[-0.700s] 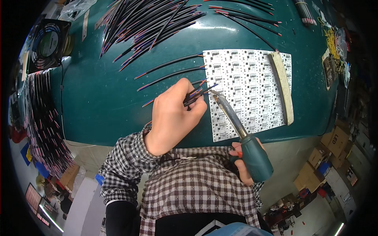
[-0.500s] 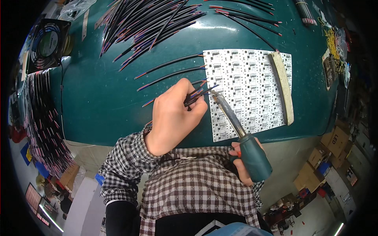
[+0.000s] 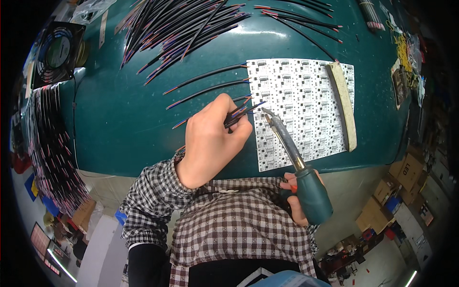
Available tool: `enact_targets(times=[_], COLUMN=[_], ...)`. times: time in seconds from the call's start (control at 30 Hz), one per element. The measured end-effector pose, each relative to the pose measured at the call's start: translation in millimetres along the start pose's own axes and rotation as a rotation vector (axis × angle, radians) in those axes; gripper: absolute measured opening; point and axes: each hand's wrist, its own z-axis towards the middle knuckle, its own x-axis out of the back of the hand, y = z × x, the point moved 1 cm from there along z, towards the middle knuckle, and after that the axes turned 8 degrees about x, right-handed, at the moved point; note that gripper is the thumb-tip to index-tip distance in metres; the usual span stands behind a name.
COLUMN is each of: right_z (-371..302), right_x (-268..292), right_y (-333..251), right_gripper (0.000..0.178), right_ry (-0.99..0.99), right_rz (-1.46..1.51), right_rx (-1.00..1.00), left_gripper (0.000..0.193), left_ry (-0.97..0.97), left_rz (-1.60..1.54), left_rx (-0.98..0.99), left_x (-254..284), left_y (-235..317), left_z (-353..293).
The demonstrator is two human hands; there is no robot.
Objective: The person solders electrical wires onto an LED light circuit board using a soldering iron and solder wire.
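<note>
Several half-hidden wires [image 3: 244, 112] toward twelve o'clock are being pinched by the left hand [image 3: 210, 143]; the part-hidden right hand [image 3: 297, 210] is gripping a soldering iron [image 3: 311, 191] at four; a lettered carton [image 3: 407, 170] is showing at three.

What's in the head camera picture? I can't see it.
A person's right hand holds a green-handled soldering iron, its tip over a white circuit-board sheet; the left hand pinches black wires near the sheet's left edge. More wires lie piled on the green table.
</note>
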Motion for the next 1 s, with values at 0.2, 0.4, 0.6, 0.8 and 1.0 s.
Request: enact_targets(times=[0.2, 0.4, 0.6, 0.8, 1.0], right_z=[-6.8, -16.7, -20.8, -46.0, -36.5], right_x=[-2.3, 1.5, -10.4, -6.2, -9.0], right_y=[2.5, 14.6, 6.8, 22.6, 15.0], right_gripper=[0.059, 0.058, 0.064, 0.067, 0.071], right_ry=[0.17, 0.127, 0.349, 0.205, 0.188], right_rz=[0.383, 0.41, 0.453, 0.397, 0.353], right_rx=[-0.1, -0.03, -0.023, 0.005, -0.016], left_gripper=[0.018, 0.011, 0.016, 0.011, 0.012], left_ry=[-0.117, 0.006, -0.179, -0.201, -0.134], left_rz=[-0.104, 0.019, -0.19, -0.043, -0.064], left_rx=[0.002, -0.306, 0.119, 0.205, 0.173], left_x=[13.8, 37.3, 23.7, 7.3, 7.4], left_y=[-0.6, -2.1, 10.8, 0.5, -1.4], left_z=[4.2, 10.6, -14.6, -18.2, -21.1])
